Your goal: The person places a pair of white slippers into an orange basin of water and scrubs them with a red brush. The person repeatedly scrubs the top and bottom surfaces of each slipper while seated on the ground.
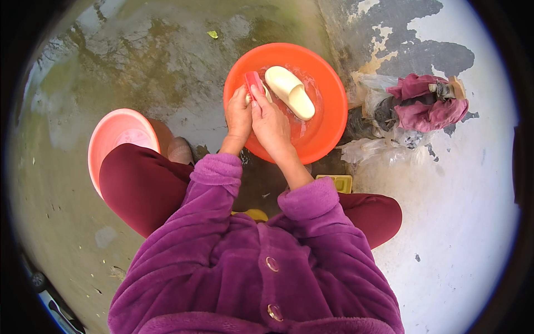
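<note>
An orange plastic basin [329, 137] holding shallow water stands on the ground before me. Inside it lies a cream clog-style slipper [285, 85], apart from my hands. My right hand [271, 125] grips a red brush [253, 78], its fingers stretched along the back. Beneath the brush, a second cream slipper [267, 95] is mostly hidden by my hands. My left hand [238, 116] holds this slipper from its left side, over the basin's left part. The brush's bristles are out of sight.
A pink basin [100, 137] stands beside my left knee. Right of the orange basin, a pipe wrapped in plastic sheeting [375, 148] and a dark pink cloth [434, 112] juts from a peeling wall [450, 234]. A yellow soap dish [342, 183] sits near my right knee. The concrete ground [167, 96] is wet.
</note>
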Demonstrator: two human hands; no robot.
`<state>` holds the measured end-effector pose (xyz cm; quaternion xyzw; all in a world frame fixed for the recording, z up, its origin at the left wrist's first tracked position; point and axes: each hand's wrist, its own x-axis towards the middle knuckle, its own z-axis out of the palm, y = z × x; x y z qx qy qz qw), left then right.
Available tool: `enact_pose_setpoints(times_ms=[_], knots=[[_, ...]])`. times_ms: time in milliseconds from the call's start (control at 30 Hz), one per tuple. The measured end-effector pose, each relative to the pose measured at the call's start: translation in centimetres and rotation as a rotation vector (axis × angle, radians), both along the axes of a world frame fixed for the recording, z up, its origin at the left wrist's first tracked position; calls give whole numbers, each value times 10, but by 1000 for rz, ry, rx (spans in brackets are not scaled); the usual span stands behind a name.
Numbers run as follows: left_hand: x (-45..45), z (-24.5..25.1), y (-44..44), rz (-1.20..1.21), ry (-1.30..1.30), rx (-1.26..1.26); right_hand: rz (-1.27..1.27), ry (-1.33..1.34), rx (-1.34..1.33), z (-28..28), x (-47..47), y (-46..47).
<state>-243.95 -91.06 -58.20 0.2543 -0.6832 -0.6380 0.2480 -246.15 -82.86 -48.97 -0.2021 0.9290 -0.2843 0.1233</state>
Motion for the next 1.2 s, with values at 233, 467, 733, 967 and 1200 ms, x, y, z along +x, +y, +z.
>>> enact_pose_setpoints(times_ms=[233,467,733,967,1200], knots=[[3,4,-4,-10,12,-218,-37,-64,-36,4,-7,0],[7,10,4,-86,38,-246,-58,14,-119,2,-9,3],[10,11,3,-160,-6,-139,19,-63,65,5,6,5],[9,12,0,-54,11,-127,-106,-57,-348,-14,-7,8],[12,14,4,-100,-8,-81,-128,-132,-247,-9,-11,9]])
